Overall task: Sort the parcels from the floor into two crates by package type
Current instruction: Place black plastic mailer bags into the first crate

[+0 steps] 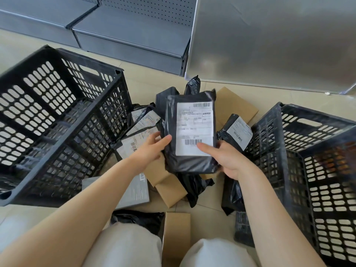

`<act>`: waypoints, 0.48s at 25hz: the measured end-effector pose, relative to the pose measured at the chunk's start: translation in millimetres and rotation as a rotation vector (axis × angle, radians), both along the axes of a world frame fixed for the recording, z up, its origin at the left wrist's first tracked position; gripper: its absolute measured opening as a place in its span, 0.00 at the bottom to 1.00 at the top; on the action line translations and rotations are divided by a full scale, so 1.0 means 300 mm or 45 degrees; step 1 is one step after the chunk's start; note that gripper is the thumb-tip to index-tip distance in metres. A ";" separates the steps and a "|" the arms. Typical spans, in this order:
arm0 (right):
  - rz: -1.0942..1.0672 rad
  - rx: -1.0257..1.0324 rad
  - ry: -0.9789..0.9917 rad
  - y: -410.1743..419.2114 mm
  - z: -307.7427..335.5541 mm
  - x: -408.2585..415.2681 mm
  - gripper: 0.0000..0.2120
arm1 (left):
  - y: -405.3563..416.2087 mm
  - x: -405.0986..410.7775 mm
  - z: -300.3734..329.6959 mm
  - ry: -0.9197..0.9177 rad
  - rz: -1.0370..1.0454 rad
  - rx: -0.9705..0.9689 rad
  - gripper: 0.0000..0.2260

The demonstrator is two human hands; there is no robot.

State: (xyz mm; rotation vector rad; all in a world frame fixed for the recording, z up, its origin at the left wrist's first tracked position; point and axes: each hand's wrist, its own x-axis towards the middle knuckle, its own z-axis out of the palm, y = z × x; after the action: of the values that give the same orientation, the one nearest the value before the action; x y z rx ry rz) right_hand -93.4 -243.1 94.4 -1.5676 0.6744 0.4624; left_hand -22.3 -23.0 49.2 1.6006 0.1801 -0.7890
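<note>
I hold a black plastic-wrapped parcel [190, 162] with a white shipping label upright over the pile, label facing me. My left hand [152, 149] grips its lower left edge, thumb on the front. My right hand [225, 158] grips its lower right edge, thumb on the label's barcode. Below lies a heap of black bag parcels [236, 132] and brown cardboard boxes [234, 106]. A black slatted crate [63, 120] stands to the left and another black crate [312, 166] to the right.
A grey flat box [134, 191] and a cardboard box [176, 237] lie near my knees. Grey metal shelving [133, 35] and a shiny metal panel [273, 41] stand behind the pile on the beige tiled floor.
</note>
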 end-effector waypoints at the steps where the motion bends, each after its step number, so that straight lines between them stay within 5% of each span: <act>1: -0.065 0.090 -0.010 0.038 -0.003 0.013 0.14 | -0.001 -0.009 0.002 0.123 0.017 -0.126 0.32; 7: -0.168 0.201 0.049 0.239 -0.054 0.075 0.23 | 0.059 0.005 0.051 0.225 0.140 -0.300 0.12; 12: -0.021 0.160 -0.036 0.354 -0.058 0.158 0.24 | 0.192 0.075 0.097 -0.047 0.251 -0.240 0.20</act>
State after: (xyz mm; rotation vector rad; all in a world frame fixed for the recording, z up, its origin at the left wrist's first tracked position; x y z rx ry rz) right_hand -46.0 -136.9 76.9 -1.4468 0.6246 0.4613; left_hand 0.1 34.7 78.2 1.3948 0.2268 -0.6056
